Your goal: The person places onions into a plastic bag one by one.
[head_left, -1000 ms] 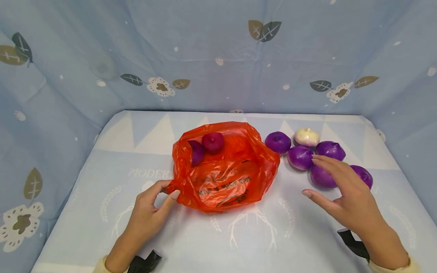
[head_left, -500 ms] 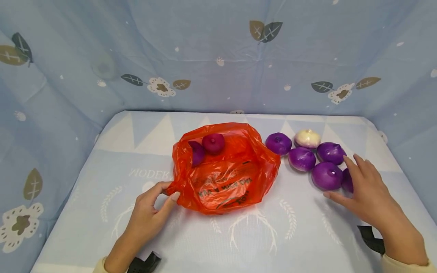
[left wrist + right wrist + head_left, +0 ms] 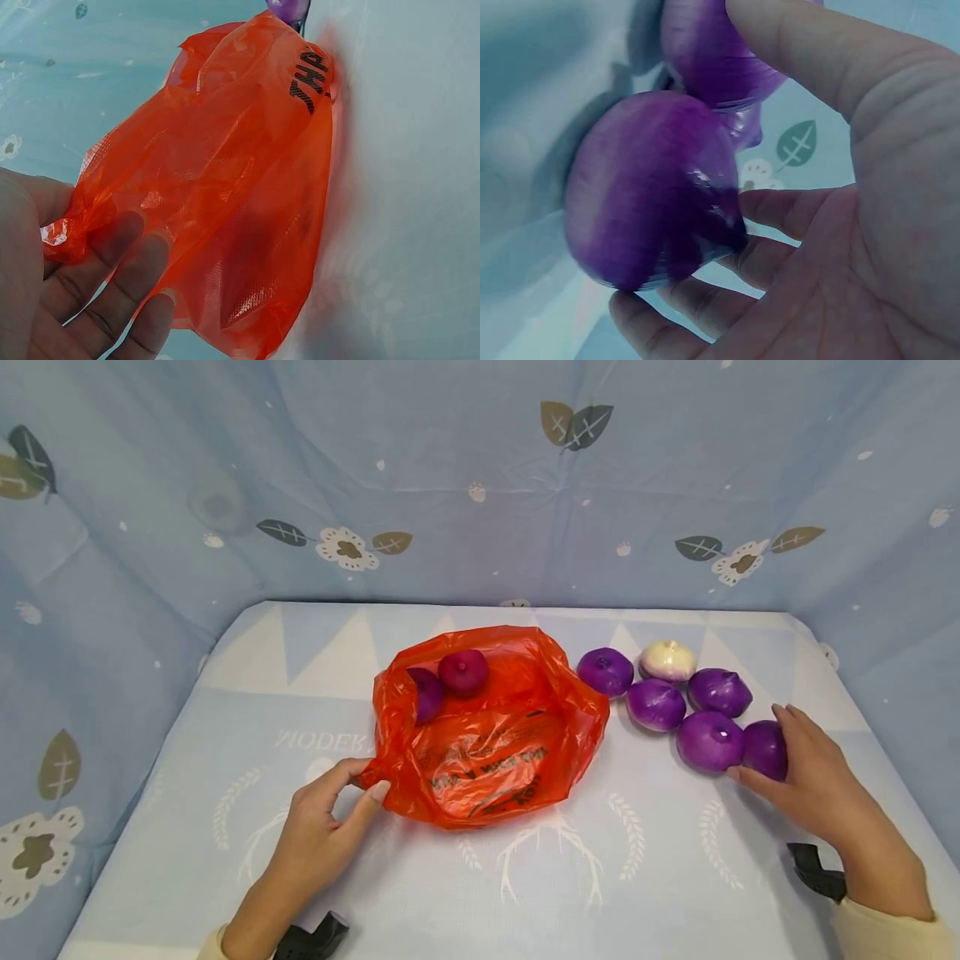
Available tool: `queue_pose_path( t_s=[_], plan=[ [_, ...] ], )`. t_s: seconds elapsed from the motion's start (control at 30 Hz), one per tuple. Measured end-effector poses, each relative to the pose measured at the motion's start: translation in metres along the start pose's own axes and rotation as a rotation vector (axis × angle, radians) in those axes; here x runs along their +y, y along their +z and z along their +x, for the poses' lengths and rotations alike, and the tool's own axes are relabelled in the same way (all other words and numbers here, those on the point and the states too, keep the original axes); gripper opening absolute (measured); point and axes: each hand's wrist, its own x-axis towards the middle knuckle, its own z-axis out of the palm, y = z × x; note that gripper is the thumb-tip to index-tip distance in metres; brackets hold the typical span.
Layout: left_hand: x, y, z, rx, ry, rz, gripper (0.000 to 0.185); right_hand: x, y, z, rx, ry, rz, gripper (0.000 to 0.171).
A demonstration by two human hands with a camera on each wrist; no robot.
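My left hand (image 3: 322,827) pinches the gathered left edge of a red plastic bag (image 3: 495,768) between thumb and forefinger. In the left wrist view the bag (image 3: 225,165) hangs from that pinch, the other fingers behind its film. Two round purple onions (image 3: 462,672) lie inside the bag's mouth. My right hand (image 3: 821,777) is spread around the rightmost purple onion (image 3: 765,750), thumb on the near side. In the right wrist view its fingers reach behind this onion (image 3: 652,195), and the thumb overlaps the neighbouring onion (image 3: 712,56). Whether the fingers press on it cannot be told.
Several more purple onions (image 3: 710,742) and one pale, cream-coloured onion (image 3: 667,661) cluster right of the bag, close together. The table cover (image 3: 570,885) is pale blue and white. A blue patterned curtain (image 3: 480,460) stands behind and at both sides.
My right hand has moved right, from over the onion group to around the rightmost onion. The left hand keeps its pinch on the bag, which has stayed in place.
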Motion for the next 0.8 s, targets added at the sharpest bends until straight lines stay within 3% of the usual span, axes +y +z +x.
queue_pose_path(
  t_s=[0.2, 0.47, 0.8],
  plan=[
    [0.0, -0.001, -0.001, -0.007, -0.013, 0.005, 0.038, 0.008, 0.002, 0.001, -0.046, 0.016, 0.029, 0.099],
    [0.001, 0.0, -0.003, -0.004, -0.005, -0.006, 0.039, 0.02, 0.005, -0.002, -0.007, -0.059, 0.099, 0.085],
    [0.002, -0.001, 0.0, -0.017, 0.011, -0.011, 0.039, 0.02, 0.006, -0.002, -0.002, 0.0, 0.06, 0.086]
  ],
)
